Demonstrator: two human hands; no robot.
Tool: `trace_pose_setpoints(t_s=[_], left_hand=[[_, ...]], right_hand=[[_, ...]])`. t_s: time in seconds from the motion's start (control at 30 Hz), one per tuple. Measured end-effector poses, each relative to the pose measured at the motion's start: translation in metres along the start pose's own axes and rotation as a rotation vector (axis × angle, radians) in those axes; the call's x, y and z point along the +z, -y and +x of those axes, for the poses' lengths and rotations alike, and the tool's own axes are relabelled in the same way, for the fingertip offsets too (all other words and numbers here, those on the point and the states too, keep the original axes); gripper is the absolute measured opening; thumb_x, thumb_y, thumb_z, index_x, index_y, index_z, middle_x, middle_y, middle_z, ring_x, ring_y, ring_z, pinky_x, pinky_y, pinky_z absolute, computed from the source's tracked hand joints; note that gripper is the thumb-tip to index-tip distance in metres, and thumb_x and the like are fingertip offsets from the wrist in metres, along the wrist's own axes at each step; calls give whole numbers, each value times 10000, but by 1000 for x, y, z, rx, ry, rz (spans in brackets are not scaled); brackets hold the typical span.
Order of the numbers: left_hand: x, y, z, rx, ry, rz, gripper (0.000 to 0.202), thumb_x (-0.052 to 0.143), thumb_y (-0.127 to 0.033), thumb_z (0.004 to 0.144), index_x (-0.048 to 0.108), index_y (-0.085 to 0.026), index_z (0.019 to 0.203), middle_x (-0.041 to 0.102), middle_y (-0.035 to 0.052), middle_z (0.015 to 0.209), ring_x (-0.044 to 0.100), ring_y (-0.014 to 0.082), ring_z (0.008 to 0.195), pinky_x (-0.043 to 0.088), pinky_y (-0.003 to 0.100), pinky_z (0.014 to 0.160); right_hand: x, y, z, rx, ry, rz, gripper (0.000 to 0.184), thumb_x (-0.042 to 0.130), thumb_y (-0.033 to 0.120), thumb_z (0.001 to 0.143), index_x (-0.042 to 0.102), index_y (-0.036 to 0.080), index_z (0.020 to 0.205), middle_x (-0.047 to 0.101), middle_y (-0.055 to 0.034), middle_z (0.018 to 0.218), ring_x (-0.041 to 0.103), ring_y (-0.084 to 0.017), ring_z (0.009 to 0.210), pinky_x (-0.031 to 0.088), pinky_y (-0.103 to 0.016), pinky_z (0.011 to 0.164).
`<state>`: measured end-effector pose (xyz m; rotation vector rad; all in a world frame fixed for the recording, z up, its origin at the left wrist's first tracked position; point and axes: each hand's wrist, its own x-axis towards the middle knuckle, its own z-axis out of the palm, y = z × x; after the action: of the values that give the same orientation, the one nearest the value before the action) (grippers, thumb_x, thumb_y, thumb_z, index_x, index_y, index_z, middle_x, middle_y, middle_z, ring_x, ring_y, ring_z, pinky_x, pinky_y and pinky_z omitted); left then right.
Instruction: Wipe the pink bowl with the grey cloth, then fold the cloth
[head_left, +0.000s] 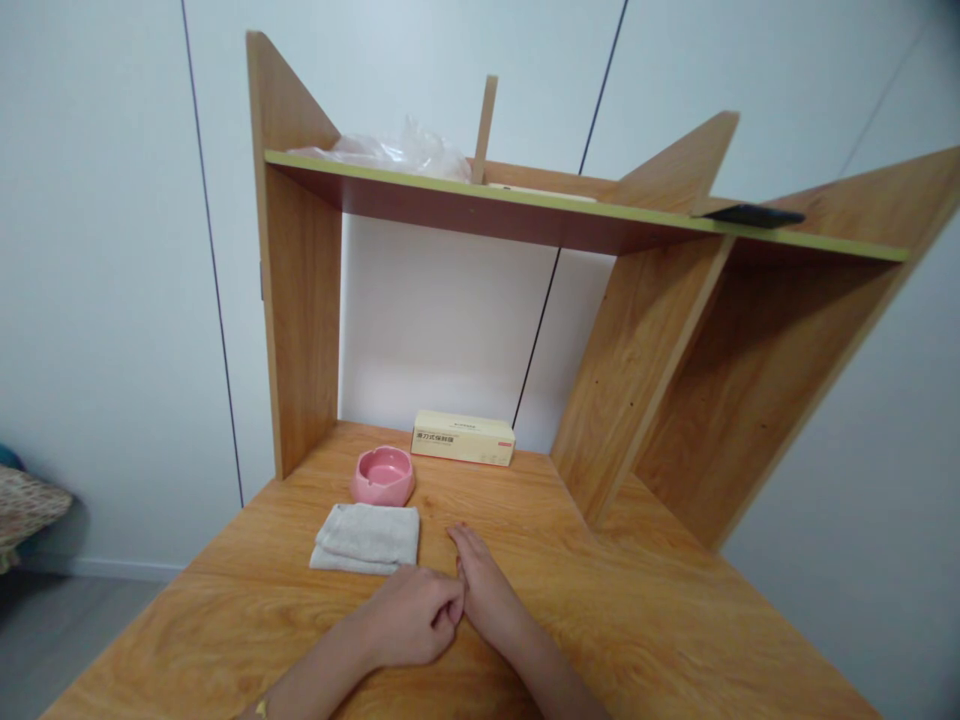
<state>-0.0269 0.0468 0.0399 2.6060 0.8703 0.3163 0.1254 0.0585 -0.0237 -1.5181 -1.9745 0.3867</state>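
My left hand (412, 615) rests on the wooden desk (675, 610) curled into a loose fist, with nothing visible in it. My right hand (484, 585) lies flat beside it, fingers stretched forward and together, touching the left hand's knuckles. A folded grey cloth (367, 538) lies just ahead of the left hand. Behind the cloth stands a pink ceramic ashtray (383, 475). A long cream box with red print (463, 438) lies at the back of the desk against the white wall.
A wooden hutch stands on the desk with upright side panels (300, 320) and a shelf (525, 215) overhead. On the shelf lie a clear plastic bag (397, 152) and a dark flat object (754, 215). The floor drops away at left.
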Motion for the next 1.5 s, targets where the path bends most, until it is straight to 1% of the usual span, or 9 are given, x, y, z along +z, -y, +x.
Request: trace_pose_setpoints(t_s=[0.07,0.2,0.4,0.57,0.73,0.87,0.97,1.2,1.5], left_hand=[[0,0,0,3,4,-2,173,406,-65,673,525,-190,680,614,-17,661,547,114,602,343,185,524],[1,1,0,1,0,4,184,405,-64,669,537,-189,691,621,-13,665,543,114,598,346,188,525],[1,1,0,-7,20,3,193,406,-66,673,548,-191,714,627,-4,687,554,125,623,357,195,540],[0,0,0,-5,8,-11,170,410,-70,679,531,-190,684,617,-12,663,552,118,607,349,190,528],[3,1,0,-5,3,12,174,408,-64,686,529,-190,690,619,-10,673,549,118,611,351,191,534],[2,1,1,-9,20,9,181,409,-66,677,539,-191,701,622,-9,679,553,121,614,354,190,533],[1,1,0,-11,12,1,179,408,-69,669,535,-193,691,622,-11,670,552,122,607,350,189,528],[1,0,0,-3,-27,-32,174,405,-63,650,522,-191,661,611,-22,639,543,107,574,333,176,509],[3,1,0,4,-48,-17,175,403,-64,646,521,-192,655,608,-24,629,543,106,572,327,174,505]], right_hand=[[0,0,0,-8,-5,2,561,443,78,686,416,91,1246,392,-163,1333,305,-214,1261,262,-417,1042],[0,0,0,-14,5,-3,567,454,84,683,411,72,1248,384,-178,1335,299,-220,1264,262,-414,1041],[2,-1,0,-3,8,6,565,452,82,683,415,94,1246,381,-162,1341,289,-216,1269,265,-421,1038],[1,-1,0,-6,8,-2,561,450,83,682,413,56,1241,381,-188,1333,293,-222,1267,261,-410,1043],[1,-1,-1,-30,-8,20,559,459,88,684,417,110,1241,384,-160,1339,297,-222,1265,266,-434,1036],[1,-1,-1,-17,-4,15,558,466,83,677,426,112,1233,385,-162,1338,303,-227,1262,266,-441,1035],[2,-2,-1,-19,-7,19,555,466,88,681,426,113,1234,378,-158,1343,295,-226,1265,271,-439,1034],[1,-2,0,-15,8,-2,556,476,105,683,420,60,1234,379,-189,1333,296,-229,1265,264,-416,1041],[1,-1,0,-21,10,0,551,487,122,687,425,47,1229,381,-199,1328,296,-230,1264,262,-406,1045]])
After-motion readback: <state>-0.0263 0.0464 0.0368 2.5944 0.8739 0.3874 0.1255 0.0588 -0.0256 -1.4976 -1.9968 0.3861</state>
